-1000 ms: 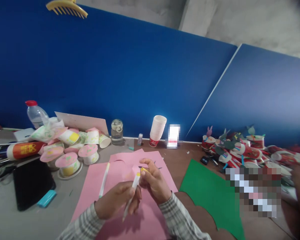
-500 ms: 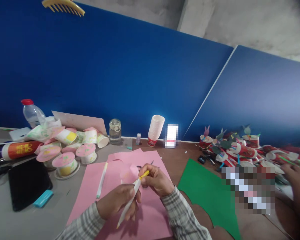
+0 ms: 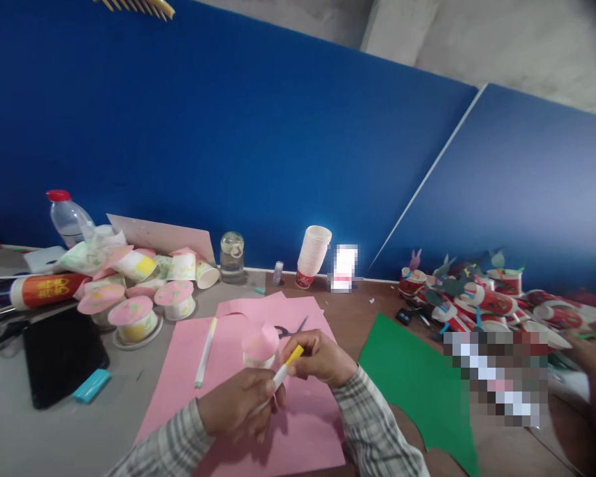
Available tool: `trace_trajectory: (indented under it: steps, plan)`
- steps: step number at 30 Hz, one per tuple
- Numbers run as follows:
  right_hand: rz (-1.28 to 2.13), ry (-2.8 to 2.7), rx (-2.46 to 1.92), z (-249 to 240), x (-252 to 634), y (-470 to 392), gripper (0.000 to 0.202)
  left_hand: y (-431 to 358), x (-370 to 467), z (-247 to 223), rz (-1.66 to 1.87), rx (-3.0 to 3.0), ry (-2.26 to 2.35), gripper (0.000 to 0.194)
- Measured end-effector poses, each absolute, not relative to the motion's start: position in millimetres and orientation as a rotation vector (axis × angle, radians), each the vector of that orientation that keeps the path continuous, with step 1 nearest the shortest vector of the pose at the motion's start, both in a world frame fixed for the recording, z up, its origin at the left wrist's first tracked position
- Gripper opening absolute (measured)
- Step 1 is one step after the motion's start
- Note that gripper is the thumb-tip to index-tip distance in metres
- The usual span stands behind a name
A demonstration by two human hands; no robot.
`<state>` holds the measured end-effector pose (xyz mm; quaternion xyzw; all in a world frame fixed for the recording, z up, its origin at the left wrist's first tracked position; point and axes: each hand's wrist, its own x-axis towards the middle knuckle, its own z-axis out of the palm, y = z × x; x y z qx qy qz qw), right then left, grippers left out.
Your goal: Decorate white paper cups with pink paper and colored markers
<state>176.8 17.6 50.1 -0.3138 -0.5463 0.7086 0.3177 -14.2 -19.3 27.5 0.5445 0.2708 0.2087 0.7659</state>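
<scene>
My left hand [image 3: 241, 401] is closed around the white barrel of a marker pen [image 3: 281, 376]. The fingers of my right hand [image 3: 320, 358] pinch the pen's yellow cap [image 3: 295, 356] at the upper end. Its lower end is blurred among my left fingers. Just beyond my hands stands a small paper cup [image 3: 258, 361] topped with a pink paper piece [image 3: 261, 341]. Scissors [image 3: 298, 328] lie behind my right hand, partly covered by it. Under all this are pink paper sheets [image 3: 189, 424], with a second white marker [image 3: 206, 354] lying on the left.
Decorated paper cups [image 3: 134, 321] and a black tablet-like slab [image 3: 64, 358] crowd the left. A glass jar [image 3: 232, 258] and a cup stack [image 3: 312, 258] stand at the back. Green paper [image 3: 417, 384] lies right, near red cups [image 3: 491, 298] and another person's blurred hand [image 3: 589, 358].
The marker has turned so its lower end points less toward me. My right hand has shifted slightly right with the yellow cap end, and more of the scissors shows.
</scene>
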Motion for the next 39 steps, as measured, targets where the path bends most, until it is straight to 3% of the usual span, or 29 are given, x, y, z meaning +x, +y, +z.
trace_trajectory:
  steps: [5,11,16,18,20,22,30,39]
  plan:
    - [1.861,-1.456,-0.843,50,173,15,0.021,-22,-11,28,0.504,1.172,0.606,0.038]
    - [2.111,-1.334,-0.578,51,155,1,0.029,-21,-7,43,0.532,1.097,0.451,0.044]
    - [1.887,-1.097,-0.464,47,166,8,0.027,-10,-31,48,0.591,1.295,0.479,0.062]
    - [1.780,-0.924,-0.405,44,176,19,0.032,1,-48,44,0.972,1.174,0.608,0.063]
    - [1.667,-0.673,-0.363,41,184,29,0.030,14,-63,38,1.470,1.011,0.792,0.047]
    - [1.636,-0.517,-0.363,39,185,35,0.029,24,-72,30,1.626,0.999,0.967,0.045]
    - [1.605,-0.469,-0.397,28,164,30,0.018,23,-51,-4,1.026,1.568,1.322,0.072]
    - [1.566,-0.542,-0.530,17,154,18,0.030,14,-29,-11,0.958,1.690,1.387,0.078]
